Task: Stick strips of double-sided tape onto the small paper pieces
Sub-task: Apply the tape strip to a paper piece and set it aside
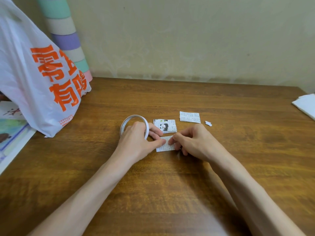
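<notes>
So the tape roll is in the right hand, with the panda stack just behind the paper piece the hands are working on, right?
No: the head view shows the tape roll in the left hand, not the right. The panda stack does lie just behind the paper piece the hands are working on.

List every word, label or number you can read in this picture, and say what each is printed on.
"零" and "有": large orange characters on the white plastic bag; their neighbours are partly hidden by folds.
Small orange print low on the bag: too small to read.
Print on the nearest paper piece, the panda piece and the far paper piece: too small to read.
Tape roll: no text visible.
</notes>
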{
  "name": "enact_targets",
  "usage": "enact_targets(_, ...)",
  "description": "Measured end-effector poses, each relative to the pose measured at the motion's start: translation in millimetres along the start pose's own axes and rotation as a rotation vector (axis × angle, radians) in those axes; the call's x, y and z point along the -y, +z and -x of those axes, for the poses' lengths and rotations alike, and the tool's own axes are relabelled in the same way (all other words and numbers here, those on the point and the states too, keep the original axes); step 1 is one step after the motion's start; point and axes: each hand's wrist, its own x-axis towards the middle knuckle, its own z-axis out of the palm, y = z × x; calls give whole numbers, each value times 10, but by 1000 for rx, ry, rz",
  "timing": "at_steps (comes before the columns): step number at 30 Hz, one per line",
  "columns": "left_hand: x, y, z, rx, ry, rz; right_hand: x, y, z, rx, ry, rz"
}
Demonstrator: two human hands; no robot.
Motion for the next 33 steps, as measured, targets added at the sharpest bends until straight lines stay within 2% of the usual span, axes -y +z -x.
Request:
enact_targets(13, 12, 16, -14, -19, -9, -34, 18, 10, 7, -13, 7, 14)
enact_targets(33, 30, -34, -30, 61, -27, 27, 19, -25, 11, -1, 21, -5)
